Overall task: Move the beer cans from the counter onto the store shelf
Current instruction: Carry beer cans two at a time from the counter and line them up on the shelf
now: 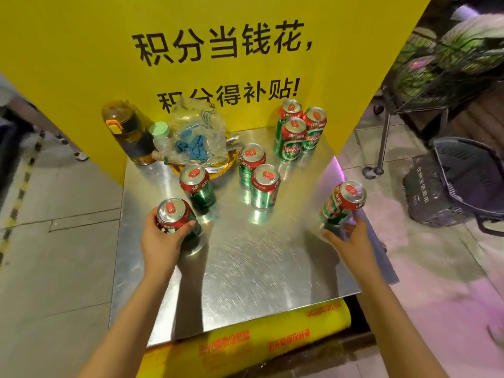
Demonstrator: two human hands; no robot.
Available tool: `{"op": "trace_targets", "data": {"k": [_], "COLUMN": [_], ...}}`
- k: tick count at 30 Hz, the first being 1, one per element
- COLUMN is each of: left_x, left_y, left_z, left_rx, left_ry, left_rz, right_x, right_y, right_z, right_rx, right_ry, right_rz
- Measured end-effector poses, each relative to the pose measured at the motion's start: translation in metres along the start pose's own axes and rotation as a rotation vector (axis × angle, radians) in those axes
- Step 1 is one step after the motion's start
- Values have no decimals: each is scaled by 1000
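Several green-and-red beer cans stand on a shiny steel counter. My left hand grips one can near the counter's left edge. My right hand grips another can at the right edge, tilted and lifted a little. Between them stand a can at the left and a pair of cans in the middle. Three more cans cluster at the back right against the yellow board. No shelf is in view.
A yellow signboard with black characters rises behind the counter. At its back left stand a water bottle, a small green-lidded jar and a plastic bag on a yellow dish. A cart with watermelons and a dark basket stand right.
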State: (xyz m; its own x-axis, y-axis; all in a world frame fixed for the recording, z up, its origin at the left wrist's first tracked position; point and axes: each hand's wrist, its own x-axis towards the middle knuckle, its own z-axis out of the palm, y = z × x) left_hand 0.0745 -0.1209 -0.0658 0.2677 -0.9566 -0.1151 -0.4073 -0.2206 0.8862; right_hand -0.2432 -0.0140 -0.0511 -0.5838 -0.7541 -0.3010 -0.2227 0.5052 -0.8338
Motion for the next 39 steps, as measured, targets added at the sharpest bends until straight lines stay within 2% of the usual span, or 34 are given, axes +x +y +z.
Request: {"op": "trace_targets", "data": {"k": [6,13,20,29,34,35,39], "left_x": [-12,-9,-13,-42,-62,-69,-88], "left_y": [-1,-4,0,-15,-19,-26,-41], "left_z": [0,-1,-1,-57,-129,-161,-231], "left_rx": [-34,-57,-80,-191,-334,-354,-343], "left_ry": [-82,-99,-68,-61,-65,-40,-7], "left_rz": [15,-35,-39,-85,-67,-64,-69], "right_x": [38,51,50,-40,-93,-111,-161], "right_y": [0,6,11,1,-29,-41,-74], "right_z": [1,6,5,28,77,102,154], "right_rx": [119,195,174,246,321,341,330], "right_ry": [124,201,186,-64,-182,-228,-339], "right_rz": [31,-37,-72,-151,-172,-178,-206]}}
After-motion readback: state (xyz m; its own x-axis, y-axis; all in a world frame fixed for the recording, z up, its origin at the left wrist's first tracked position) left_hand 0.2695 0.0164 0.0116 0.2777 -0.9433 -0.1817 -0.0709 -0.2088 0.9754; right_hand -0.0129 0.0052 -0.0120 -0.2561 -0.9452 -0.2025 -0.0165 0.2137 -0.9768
